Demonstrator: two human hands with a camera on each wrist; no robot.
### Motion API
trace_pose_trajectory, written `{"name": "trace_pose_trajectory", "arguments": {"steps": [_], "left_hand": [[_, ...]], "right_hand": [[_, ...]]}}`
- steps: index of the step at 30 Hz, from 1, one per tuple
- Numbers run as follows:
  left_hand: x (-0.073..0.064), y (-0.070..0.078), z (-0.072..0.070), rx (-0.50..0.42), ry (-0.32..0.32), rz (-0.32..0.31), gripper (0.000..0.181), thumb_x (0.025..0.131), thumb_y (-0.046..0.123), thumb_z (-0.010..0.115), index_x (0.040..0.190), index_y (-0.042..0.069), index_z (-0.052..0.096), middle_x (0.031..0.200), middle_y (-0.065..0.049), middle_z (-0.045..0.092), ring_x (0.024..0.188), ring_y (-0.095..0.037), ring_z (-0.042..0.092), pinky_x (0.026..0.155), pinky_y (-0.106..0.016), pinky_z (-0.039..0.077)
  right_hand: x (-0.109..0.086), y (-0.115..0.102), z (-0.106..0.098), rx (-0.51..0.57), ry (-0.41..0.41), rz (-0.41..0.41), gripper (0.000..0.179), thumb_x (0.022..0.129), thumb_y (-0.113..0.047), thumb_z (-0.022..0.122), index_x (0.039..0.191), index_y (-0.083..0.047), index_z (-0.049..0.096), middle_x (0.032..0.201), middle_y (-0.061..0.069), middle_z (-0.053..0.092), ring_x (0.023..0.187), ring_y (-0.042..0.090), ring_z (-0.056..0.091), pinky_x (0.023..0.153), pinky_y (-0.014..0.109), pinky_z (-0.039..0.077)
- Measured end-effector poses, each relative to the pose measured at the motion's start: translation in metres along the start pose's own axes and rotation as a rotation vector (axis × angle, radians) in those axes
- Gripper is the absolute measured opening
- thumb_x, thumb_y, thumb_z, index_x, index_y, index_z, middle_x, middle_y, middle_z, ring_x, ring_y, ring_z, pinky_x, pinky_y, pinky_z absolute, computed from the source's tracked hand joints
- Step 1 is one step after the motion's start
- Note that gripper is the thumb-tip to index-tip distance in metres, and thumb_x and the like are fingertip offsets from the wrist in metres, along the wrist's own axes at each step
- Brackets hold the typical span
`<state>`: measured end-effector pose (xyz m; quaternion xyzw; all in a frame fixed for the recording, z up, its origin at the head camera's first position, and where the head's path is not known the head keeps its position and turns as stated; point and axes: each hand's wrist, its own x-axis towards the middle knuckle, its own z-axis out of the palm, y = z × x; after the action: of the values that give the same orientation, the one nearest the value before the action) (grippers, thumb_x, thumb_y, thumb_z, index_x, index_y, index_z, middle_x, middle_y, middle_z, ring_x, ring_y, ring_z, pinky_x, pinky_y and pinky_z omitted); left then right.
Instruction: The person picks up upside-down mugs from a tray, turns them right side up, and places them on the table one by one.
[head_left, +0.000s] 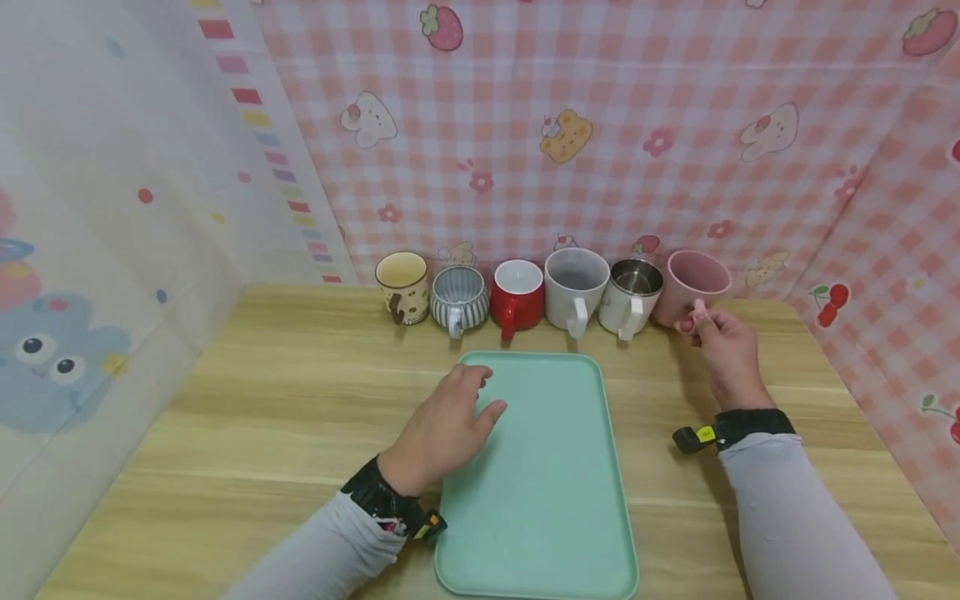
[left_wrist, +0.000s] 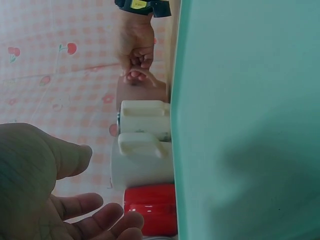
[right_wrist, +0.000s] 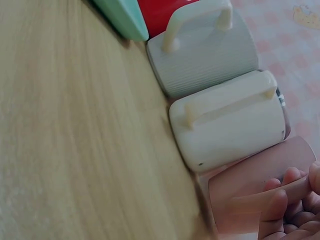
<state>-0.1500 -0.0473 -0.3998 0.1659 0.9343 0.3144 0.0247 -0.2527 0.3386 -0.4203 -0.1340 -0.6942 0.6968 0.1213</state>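
Note:
At the right end of a row of mugs stands a pink mug [head_left: 686,283]. My right hand [head_left: 724,350] grips its handle [right_wrist: 250,202], fingers curled through and thumb on top, as the right wrist view shows. My left hand [head_left: 442,425] hovers over the left part of a mint-green tray [head_left: 540,467], thumb and fingers apart with nothing between them. Beside the pink mug is a white mug with a steel lining [head_left: 632,296], then a large pale grey mug [head_left: 576,287] and a red mug [head_left: 517,296].
Left of the red mug stand a grey-white striped cup [head_left: 460,296] and a cream mug with brown spots [head_left: 403,287]. The row stands near the pink checked cloth [head_left: 480,125] at the back of the wooden table [head_left: 300,417]. Another patterned cloth [head_left: 90,250] hangs at left.

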Motion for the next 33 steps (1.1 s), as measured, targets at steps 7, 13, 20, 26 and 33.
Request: {"name": "trace_pose_trajectory", "arguments": {"steps": [7, 13, 20, 26, 33], "left_hand": [[-0.0015, 0.0011, 0.0011, 0.002, -0.023, -0.008, 0.05, 0.105, 0.033, 0.062, 0.144, 0.004, 0.05, 0.131, -0.012, 0.059, 0.119, -0.025, 0.06, 0.101, -0.045, 0.055], [-0.003, 0.0022, -0.0001, 0.018, -0.021, -0.003, 0.05, 0.106, 0.033, 0.061, 0.144, 0.003, 0.051, 0.13, -0.013, 0.059, 0.118, -0.025, 0.061, 0.101, -0.045, 0.055], [-0.0035, 0.0013, -0.0002, 0.016, -0.032, -0.012, 0.05, 0.106, 0.034, 0.061, 0.145, 0.004, 0.051, 0.131, -0.011, 0.059, 0.12, -0.024, 0.061, 0.101, -0.045, 0.055], [-0.0048, 0.0015, 0.0009, 0.011, -0.046, -0.028, 0.051, 0.105, 0.035, 0.061, 0.145, 0.004, 0.051, 0.132, -0.012, 0.06, 0.121, -0.025, 0.06, 0.102, -0.045, 0.055], [-0.0015, -0.0007, 0.0022, 0.014, -0.047, -0.032, 0.051, 0.106, 0.035, 0.06, 0.145, 0.004, 0.05, 0.132, -0.012, 0.059, 0.121, -0.025, 0.06, 0.103, -0.046, 0.055]], "right_hand": [[-0.0002, 0.0049, -0.0059, -0.076, -0.023, 0.019, 0.024, 0.109, -0.023, 0.054, 0.098, -0.004, 0.065, 0.073, -0.014, 0.07, 0.074, 0.002, 0.064, 0.067, 0.017, 0.048], [0.0, 0.006, -0.0062, -0.185, -0.054, -0.03, 0.025, 0.11, -0.021, 0.05, 0.103, -0.001, 0.063, 0.076, -0.017, 0.068, 0.077, -0.002, 0.065, 0.069, 0.016, 0.052], [-0.0007, 0.005, -0.0045, -0.318, -0.066, -0.044, 0.034, 0.112, -0.03, 0.045, 0.109, 0.0, 0.061, 0.077, -0.023, 0.064, 0.08, -0.003, 0.062, 0.073, 0.017, 0.052], [-0.0023, 0.0069, -0.005, -0.348, -0.052, -0.037, 0.038, 0.112, -0.031, 0.044, 0.115, 0.004, 0.06, 0.079, -0.021, 0.064, 0.082, -0.003, 0.063, 0.075, 0.017, 0.053], [-0.0093, 0.0013, -0.01, -0.655, -0.037, -0.1, 0.054, 0.11, -0.044, 0.043, 0.125, 0.002, 0.065, 0.111, 0.013, 0.073, 0.1, 0.021, 0.063, 0.082, 0.027, 0.047]]}}
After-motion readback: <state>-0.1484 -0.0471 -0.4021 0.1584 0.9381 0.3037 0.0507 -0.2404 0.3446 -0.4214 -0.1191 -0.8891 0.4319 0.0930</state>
